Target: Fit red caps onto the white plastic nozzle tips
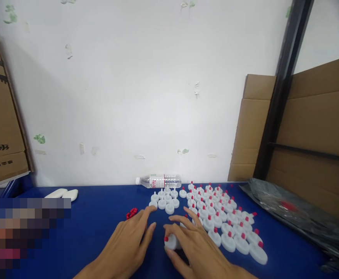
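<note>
Red-tipped white cap (172, 242) apparently between right fingers (179, 231)

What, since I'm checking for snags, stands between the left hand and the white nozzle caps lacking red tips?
Nothing visible: the left hand appears to extend right up to those white nozzle caps. The loose red tips lie to their left, the plastic bottle behind.

Consists, in view, of a bare left hand (127, 238) and a bare right hand (195, 244), alike in build. Has slim, tapering fingers (146, 215) with rounded tips and faintly ridged knuckles. Broadens across the backs, then narrows toward uncovered wrists. Continues into bare forearms (92, 270), cut off by the lower edge.
</note>
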Tool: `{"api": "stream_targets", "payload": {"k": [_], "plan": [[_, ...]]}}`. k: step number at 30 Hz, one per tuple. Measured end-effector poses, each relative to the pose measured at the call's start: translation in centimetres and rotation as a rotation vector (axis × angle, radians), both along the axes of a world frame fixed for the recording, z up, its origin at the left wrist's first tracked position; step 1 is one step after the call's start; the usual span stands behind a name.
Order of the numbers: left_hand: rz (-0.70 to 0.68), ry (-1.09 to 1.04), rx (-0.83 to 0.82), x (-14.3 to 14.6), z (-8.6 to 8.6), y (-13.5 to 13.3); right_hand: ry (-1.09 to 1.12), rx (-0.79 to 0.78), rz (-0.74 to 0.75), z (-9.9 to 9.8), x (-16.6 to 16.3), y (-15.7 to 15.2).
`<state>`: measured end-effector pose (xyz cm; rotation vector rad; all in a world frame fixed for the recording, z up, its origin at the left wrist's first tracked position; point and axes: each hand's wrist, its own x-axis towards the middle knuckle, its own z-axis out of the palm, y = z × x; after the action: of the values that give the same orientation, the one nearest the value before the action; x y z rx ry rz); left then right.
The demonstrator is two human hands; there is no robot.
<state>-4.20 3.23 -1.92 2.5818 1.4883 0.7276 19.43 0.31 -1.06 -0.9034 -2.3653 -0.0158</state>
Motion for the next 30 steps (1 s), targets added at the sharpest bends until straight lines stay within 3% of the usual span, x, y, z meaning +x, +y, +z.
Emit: {"api": "stream_targets", "payload": {"k": [7, 14, 22, 28, 30], "plan": [[0.058, 0.129, -0.123, 0.2, 0.7, 1.8, -0.092, -0.202, 0.027, 0.1, -0.1, 0.1], [0.026, 0.108, -0.140, 0.2, 0.9, 2.0, -0.075, -0.200, -0.052, 0.7, -0.1, -0.1], [-0.075, -0.074, -0.143, 0.8, 1.8, 0.6, -0.033, -0.031, -0.233, -0.1, 0.8, 0.8], [-0.245, -0.473, -0.346, 2.2, 2.5, -1.7, 0.004, -0.069, -0.067, 1.0, 0.4, -0.3], [-0.248, -0.487, -0.312, 1.9, 2.8, -1.6, 0.028, -0.075, -0.036, 1.3, 0.2, -0.6]]}}
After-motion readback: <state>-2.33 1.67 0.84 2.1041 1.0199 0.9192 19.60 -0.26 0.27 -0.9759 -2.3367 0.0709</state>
